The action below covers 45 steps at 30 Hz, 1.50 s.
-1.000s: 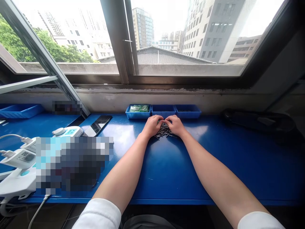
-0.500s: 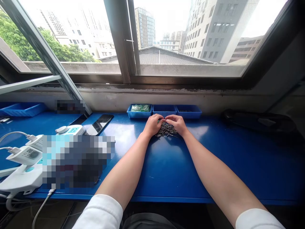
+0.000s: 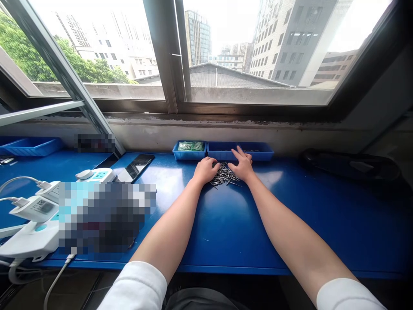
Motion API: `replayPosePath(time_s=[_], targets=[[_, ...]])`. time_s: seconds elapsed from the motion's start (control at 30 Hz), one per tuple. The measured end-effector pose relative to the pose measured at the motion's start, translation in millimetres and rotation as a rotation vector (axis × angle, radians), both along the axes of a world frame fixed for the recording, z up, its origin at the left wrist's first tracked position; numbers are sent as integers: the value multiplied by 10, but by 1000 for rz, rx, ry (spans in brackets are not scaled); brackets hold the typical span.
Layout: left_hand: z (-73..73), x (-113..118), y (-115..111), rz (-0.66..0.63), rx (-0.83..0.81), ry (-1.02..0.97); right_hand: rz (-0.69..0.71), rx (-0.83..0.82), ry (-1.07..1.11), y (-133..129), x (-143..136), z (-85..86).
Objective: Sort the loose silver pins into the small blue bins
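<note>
Metal pins (image 3: 226,174), thin and silvery with dark bits among them, lie in a loose heap on the blue table (image 3: 232,232) in front of me, between my two hands. My left hand (image 3: 205,170) rests at the heap's left edge, fingers curled over and the thumb close to them; I cannot tell whether it pinches a pin. My right hand (image 3: 242,167) is at the heap's right edge, its fingers spread and pointing away from me, the thumb held apart toward the pins. Both arms are bare up to white sleeves (image 3: 135,284).

Just beyond my hands, three small blue trays stand side by side against the wall. The left tray (image 3: 189,156) holds green and white pieces; the right tray (image 3: 266,154) holds small dark ones. My right fingers overlap the middle tray (image 3: 219,154) in my view.

Farther left lie a phone (image 3: 142,162) and a white power strip (image 3: 29,243) with plugs in it, beside a blurred-out patch. Far to the right sits a dark bag (image 3: 351,165). Above everything, a wide window (image 3: 238,77) shows buildings and a green tree (image 3: 93,71).
</note>
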<state>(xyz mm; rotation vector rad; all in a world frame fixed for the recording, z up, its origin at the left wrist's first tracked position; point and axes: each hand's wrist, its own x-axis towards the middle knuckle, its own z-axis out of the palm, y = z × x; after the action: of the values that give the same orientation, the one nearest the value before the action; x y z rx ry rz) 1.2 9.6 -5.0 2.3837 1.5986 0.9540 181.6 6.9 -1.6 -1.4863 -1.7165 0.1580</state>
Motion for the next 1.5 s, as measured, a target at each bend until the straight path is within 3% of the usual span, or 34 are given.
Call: replayPosePath(time_s=[0.13,0.33,0.6,0.8,0.97,1.23,1.37,1.5], targets=[[22,-5,-22,-30,-35,34,-13,138,87,33,35,-28],[25,2,-39,-47,-52,71,24,-72,7,69,84,-100],[19,5,-41,-45,-54,80,167,-158,-138,39,16,-96],[15,8,-39,-39,-62,87,101,-237,-208,8,-11,-71],[23,8,-37,-50,-44,94,126,-255,-245,23,9,-66],[16,14,-30,-49,-13,88,190,-199,-225,7,36,-82],[9,7,-22,-59,62,4,212,-146,-130,2,55,-56],[-7,9,8,-106,122,-116,317,-60,-28,5,34,-25]])
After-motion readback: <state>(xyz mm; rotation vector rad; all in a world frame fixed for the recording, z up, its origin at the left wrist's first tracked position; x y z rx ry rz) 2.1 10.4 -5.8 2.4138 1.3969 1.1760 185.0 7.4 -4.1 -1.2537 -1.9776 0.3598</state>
